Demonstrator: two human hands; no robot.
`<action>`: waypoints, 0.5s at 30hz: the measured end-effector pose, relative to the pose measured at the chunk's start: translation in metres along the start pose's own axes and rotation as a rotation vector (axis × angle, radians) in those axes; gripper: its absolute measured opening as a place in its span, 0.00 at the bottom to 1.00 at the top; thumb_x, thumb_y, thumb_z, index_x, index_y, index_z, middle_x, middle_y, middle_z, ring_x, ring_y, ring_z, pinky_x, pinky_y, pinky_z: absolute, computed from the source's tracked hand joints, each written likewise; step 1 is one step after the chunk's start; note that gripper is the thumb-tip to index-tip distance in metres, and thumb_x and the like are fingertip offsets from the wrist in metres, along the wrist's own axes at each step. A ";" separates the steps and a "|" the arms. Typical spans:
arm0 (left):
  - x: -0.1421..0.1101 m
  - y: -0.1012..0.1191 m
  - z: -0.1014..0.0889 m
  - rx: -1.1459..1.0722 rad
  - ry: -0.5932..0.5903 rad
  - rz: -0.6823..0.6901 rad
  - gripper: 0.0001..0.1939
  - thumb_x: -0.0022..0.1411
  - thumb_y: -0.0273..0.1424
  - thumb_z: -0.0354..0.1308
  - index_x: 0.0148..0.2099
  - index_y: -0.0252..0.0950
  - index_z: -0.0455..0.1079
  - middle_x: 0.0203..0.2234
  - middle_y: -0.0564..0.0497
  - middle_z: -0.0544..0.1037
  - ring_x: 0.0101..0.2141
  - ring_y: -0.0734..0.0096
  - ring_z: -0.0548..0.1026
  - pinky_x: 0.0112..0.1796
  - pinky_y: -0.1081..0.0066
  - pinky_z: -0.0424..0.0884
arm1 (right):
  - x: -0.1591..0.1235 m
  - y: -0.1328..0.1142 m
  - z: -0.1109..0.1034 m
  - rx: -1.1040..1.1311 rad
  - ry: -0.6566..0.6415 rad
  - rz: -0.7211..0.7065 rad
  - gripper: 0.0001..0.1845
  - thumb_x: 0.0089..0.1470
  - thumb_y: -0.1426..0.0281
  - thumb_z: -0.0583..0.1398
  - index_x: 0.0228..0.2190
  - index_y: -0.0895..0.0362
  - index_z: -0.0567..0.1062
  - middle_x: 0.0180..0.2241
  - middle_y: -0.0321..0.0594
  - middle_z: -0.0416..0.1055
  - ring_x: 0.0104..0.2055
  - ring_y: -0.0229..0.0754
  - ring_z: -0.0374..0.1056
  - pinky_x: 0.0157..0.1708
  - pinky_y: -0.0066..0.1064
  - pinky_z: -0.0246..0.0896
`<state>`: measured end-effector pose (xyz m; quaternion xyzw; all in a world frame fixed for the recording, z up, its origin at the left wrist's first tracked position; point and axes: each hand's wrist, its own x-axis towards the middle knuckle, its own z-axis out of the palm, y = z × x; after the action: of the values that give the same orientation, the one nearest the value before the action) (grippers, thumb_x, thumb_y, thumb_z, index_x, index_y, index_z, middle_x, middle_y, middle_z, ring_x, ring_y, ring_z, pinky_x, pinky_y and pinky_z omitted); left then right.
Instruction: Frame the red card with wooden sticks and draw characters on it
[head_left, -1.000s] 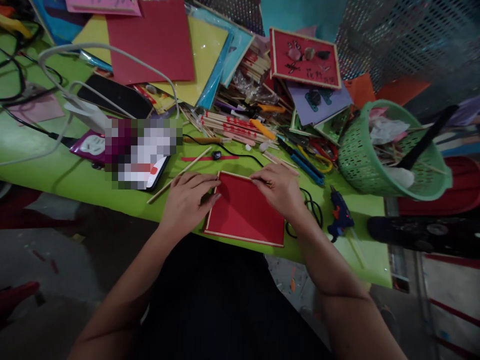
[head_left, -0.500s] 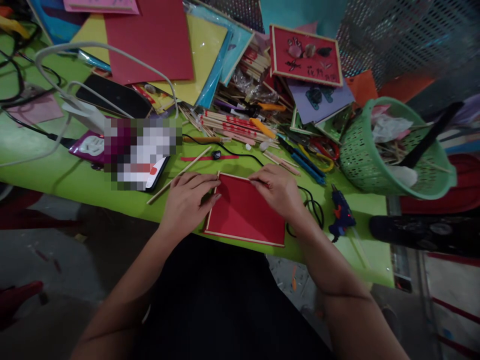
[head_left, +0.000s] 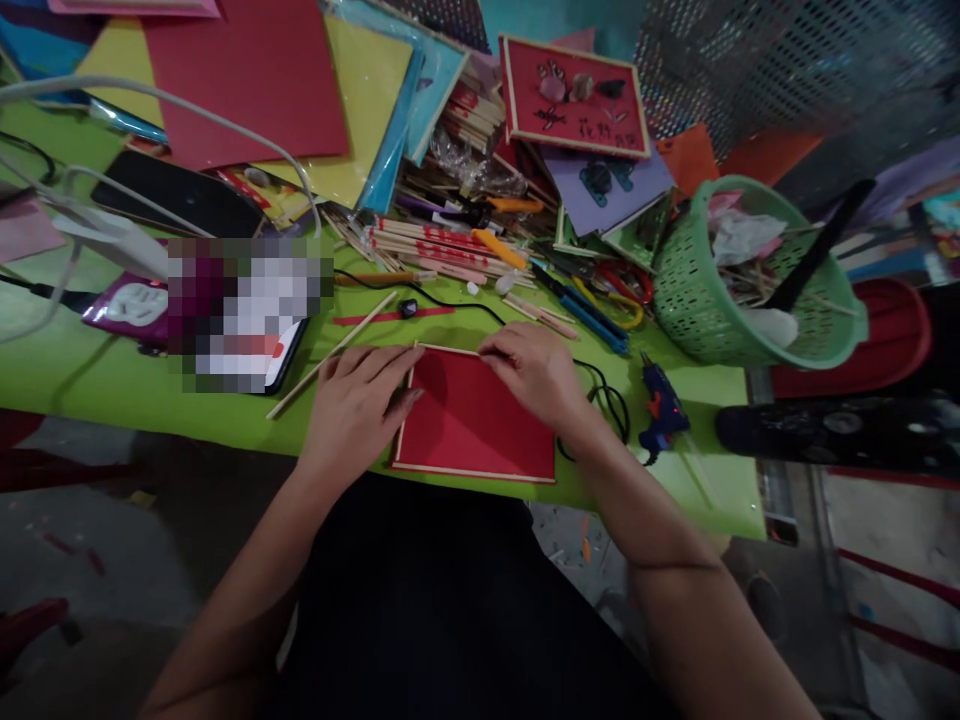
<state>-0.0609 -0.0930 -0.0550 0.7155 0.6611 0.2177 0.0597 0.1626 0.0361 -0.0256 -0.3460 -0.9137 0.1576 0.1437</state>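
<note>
A red square card (head_left: 472, 420) edged with thin wooden sticks lies on the green table (head_left: 112, 370) right in front of me. My left hand (head_left: 356, 405) lies flat on the table at the card's left edge, fingers stretched toward its top left corner. My right hand (head_left: 532, 370) rests on the card's top right part, fingers curled down and pressing on the stick along the top edge. A loose wooden stick (head_left: 334, 340) lies slanted just left of my left hand.
A blue glue gun (head_left: 660, 410) and its black cord (head_left: 611, 405) lie right of the card. A green basket (head_left: 750, 275) of scraps stands at the right. Bundled sticks (head_left: 442, 250), coloured paper sheets (head_left: 247, 80), a phone (head_left: 180, 200) and a framed red picture (head_left: 574, 100) crowd the back.
Both hands stay on the card in the same pose. The view has shifted slightly, so everything sits a bit further left and higher in the picture.
</note>
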 end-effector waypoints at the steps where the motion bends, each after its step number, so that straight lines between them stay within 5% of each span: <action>1: 0.001 0.000 -0.001 0.006 -0.009 -0.001 0.24 0.71 0.35 0.55 0.68 0.42 0.65 0.57 0.47 0.78 0.54 0.50 0.72 0.52 0.51 0.66 | 0.000 0.000 -0.001 -0.009 -0.002 0.004 0.08 0.63 0.75 0.60 0.35 0.55 0.80 0.36 0.43 0.79 0.40 0.47 0.73 0.41 0.37 0.61; 15: 0.009 0.008 0.002 0.100 -0.033 0.002 0.23 0.72 0.32 0.52 0.67 0.41 0.68 0.54 0.42 0.77 0.51 0.46 0.71 0.48 0.48 0.68 | -0.001 -0.004 -0.003 -0.021 -0.032 0.045 0.09 0.63 0.75 0.60 0.35 0.55 0.80 0.36 0.42 0.78 0.40 0.46 0.72 0.41 0.37 0.60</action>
<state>-0.0527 -0.0845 -0.0516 0.7219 0.6692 0.1727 0.0345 0.1618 0.0335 -0.0219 -0.3654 -0.9095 0.1566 0.1217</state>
